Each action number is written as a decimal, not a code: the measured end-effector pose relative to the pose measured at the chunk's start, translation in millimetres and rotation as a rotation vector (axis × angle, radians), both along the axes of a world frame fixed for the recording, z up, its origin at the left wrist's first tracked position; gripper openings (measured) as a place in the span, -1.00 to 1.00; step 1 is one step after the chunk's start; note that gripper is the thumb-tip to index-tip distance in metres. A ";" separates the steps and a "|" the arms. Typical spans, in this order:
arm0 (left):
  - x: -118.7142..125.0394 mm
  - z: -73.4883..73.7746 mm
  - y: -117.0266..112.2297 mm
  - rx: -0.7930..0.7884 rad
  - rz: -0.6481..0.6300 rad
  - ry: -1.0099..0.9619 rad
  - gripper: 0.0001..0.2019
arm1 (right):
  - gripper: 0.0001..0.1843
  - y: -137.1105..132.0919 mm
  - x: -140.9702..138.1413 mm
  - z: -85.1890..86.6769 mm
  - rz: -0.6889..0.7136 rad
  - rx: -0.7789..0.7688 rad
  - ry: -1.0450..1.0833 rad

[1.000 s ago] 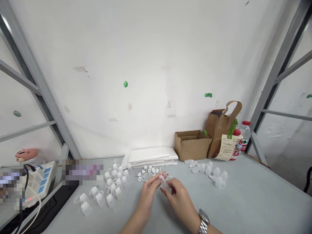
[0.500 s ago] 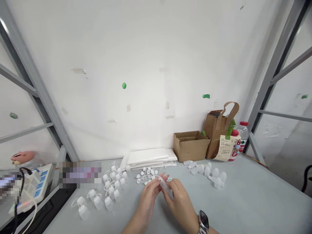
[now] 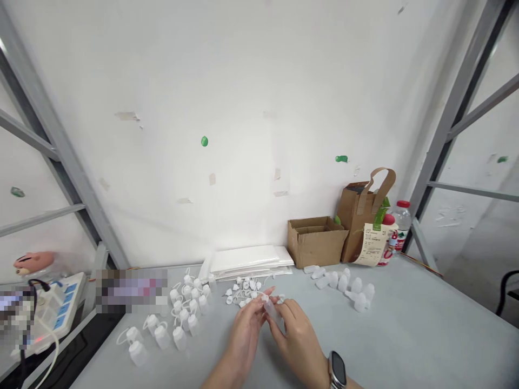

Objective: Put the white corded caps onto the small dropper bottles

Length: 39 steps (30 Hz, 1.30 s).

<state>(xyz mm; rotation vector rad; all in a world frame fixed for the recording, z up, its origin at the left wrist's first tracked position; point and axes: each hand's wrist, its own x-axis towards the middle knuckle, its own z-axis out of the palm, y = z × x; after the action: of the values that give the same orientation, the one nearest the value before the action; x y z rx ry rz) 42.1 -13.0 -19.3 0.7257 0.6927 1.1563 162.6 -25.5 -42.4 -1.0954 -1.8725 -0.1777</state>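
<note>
Below the open brown cardboard box (image 3: 316, 244): we hold a small translucent plastic bottle (image 3: 272, 312) over the pale grey tabletop (image 3: 425, 329), a little left of the box's centre line.

Open room: bare tabletop runs from the box's right side to the frame edge, and also lies nearest us, below the bottle. The table's left edge drops to a dark gap well left of the box.

Change: our view has swung slightly, so the box sits further left in frame. The bottle stays in our fingers.

Bottle axis: slanted, its upper end toward the far left, its lower end toward the near right. We cannot tell which end is the neck.

Left hand (image 3: 245, 335): closed, fingertips pinching the bottle's upper end.

Right hand (image 3: 298, 336): closed, fingers wrapped on the bottle's lower part; a silver wristwatch (image 3: 337, 370) sits on that wrist.

Left of the box: small white plastic caps with loops (image 3: 243, 294) lie nearest our hands, beyond them white corded bottles (image 3: 182, 319).

Right of the box: loose translucent bottles (image 3: 344, 283) lie on the tabletop.
</note>
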 end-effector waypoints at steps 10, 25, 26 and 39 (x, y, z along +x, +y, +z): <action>-1.9 -0.5 2.5 -0.087 -0.056 -0.013 -0.60 | -0.65 -0.2 -0.3 4.5 0.017 -0.299 0.190; -2.5 5.8 0.9 0.034 -0.031 0.007 -0.73 | -0.77 -0.4 4.6 4.3 0.031 -0.137 0.117; -2.7 6.1 1.1 0.033 -0.035 0.010 -0.73 | -0.77 -0.9 4.6 5.6 0.044 -0.166 0.146; -4.6 9.5 2.9 -0.009 -0.061 0.087 -0.76 | -0.59 7.5 0.7 22.1 0.445 -0.941 0.864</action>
<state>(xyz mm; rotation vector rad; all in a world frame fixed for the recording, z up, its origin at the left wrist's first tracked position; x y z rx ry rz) 37.5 -10.1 -9.8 0.7877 0.7437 1.0705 163.3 -18.0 -20.4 -1.0252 -1.2939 1.3359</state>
